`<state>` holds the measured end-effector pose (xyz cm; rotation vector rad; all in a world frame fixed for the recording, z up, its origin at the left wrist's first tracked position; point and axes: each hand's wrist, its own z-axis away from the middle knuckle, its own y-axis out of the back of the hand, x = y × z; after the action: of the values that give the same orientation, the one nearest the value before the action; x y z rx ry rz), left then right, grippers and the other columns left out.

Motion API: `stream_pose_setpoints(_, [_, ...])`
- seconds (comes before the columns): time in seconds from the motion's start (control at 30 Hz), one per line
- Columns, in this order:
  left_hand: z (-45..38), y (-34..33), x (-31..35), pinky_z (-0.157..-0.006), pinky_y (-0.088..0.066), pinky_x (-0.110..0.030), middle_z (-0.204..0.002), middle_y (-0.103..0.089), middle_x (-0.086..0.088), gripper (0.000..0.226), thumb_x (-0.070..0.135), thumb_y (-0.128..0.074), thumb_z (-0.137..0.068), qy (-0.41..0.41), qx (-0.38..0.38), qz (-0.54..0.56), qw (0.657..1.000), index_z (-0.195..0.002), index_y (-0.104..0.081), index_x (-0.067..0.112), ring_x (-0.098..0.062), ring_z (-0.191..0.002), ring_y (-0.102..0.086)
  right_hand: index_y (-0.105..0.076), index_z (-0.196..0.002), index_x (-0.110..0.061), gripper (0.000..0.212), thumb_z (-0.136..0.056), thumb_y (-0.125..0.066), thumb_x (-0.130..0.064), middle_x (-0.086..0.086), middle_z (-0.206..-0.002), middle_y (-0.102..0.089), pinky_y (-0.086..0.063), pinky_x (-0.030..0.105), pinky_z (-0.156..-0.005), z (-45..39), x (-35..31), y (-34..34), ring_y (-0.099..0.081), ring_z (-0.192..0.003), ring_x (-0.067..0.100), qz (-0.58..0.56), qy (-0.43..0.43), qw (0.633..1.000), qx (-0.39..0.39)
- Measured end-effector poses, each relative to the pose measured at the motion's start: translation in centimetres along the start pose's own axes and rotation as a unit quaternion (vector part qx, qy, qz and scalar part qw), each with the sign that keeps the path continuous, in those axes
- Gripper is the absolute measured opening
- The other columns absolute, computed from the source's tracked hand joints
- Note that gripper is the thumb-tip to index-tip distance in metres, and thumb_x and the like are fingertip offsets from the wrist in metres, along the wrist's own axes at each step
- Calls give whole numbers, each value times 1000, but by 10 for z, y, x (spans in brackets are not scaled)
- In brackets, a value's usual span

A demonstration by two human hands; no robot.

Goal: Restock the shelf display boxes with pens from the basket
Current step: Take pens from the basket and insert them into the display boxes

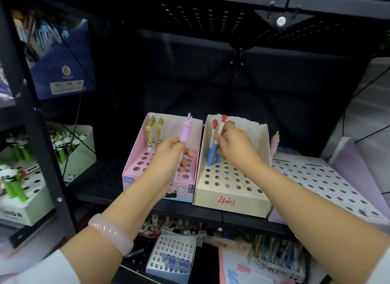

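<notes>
A: Shelf holds a pink display box beside a beige display box, touching

B: hands?

A: left hand is curled round a purple pen over the pink box, tilted. right hand pinches a red-capped pen in the beige box's back row, next to another red-and-blue pen standing in its hole
</notes>
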<state>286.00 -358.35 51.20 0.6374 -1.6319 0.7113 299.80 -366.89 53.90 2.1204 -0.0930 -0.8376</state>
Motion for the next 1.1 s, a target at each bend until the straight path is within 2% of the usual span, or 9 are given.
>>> stream_pose_setpoints(0.17, [2,0,-1,-41,-40,-15,-55,-64,12,9,12,-42,-97,-28,-11,-3,1000,-95,-50,14,1,-40,-45,-40,-69,-22,28,-95,-51,-24,12,-82,-67,-53,33,-72,4,-1,-12,-66,-75,24,58,-14,995,-76])
stream_pose_setpoints(0.23, [4,0,1,-43,-41,-15,-56,-65,13,8,12,-42,-97,-43,-18,-5,999,-96,-49,14,1,-41,-47,-46,-74,-19,22,-94,-54,-26,10,-81,-68,-53,34,-74,7,1,-12,-66,-76,23,62,-28,994,-90])
stream_pose_setpoints(0.33, [8,-3,3,-45,-43,-16,-58,-66,13,8,9,-43,-96,-58,-25,-10,998,-96,-49,15,0,-43,-47,-59,-91,-12,20,-92,-54,-31,5,-77,-66,-51,30,-68,9,0,-3,-64,-72,19,49,-6,999,9])
stream_pose_setpoints(0.4, [10,-9,4,-47,-44,-16,-59,-66,13,10,10,-44,-96,-68,-34,-18,997,-94,-49,18,1,-45,-48,-64,-89,-15,22,-93,-52,-33,0,-75,-66,-51,25,-64,10,-7,7,-62,-67,12,-77,-5,996,51])
stream_pose_setpoints(0.53, [13,-28,7,-51,-48,-15,-61,-67,12,6,15,-47,-96,-74,-63,-20,995,-96,-52,17,1,-50,-53,-66,-89,-13,21,-93,-53,-30,1,-78,-68,-55,20,-66,16,-21,19,-63,-68,9,-287,-24,957,-47])
stream_pose_setpoints(0.63, [15,-42,8,-67,-52,-19,-80,-71,14,12,23,-49,-96,-80,-96,-54,991,-107,-52,25,2,-71,-64,-63,-91,-8,18,-95,-51,-21,3,-79,-68,-56,25,-71,17,-15,34,-66,-71,12,-294,-16,955,-29])
stream_pose_setpoints(0.73, [15,-56,12,-67,-38,-9,-111,-57,22,34,32,-50,-94,-88,-143,-130,977,-127,-42,36,11,-90,-54,-59,-86,-13,19,-98,-45,-17,1,-79,-65,-57,21,-68,12,6,69,-65,-71,9,-323,-27,944,64])
stream_pose_setpoints(0.9, [14,-84,12,-77,-32,-5,-121,-49,16,34,25,-50,-95,-107,-177,-172,963,-128,-47,27,3,-111,-45,-51,-99,-12,16,-99,-42,-25,-1,-84,-63,-54,18,-62,5,69,121,-64,-76,13,-203,-66,956,200])
stream_pose_setpoints(1.1, [9,-109,3,-85,-35,-13,-129,-49,10,35,23,-49,-95,-98,-188,-201,956,-129,-46,25,-3,-118,-44,-47,-110,-7,22,-100,-40,-24,14,-102,-63,-55,42,-81,7,131,131,-65,-87,26,-57,-98,979,170])
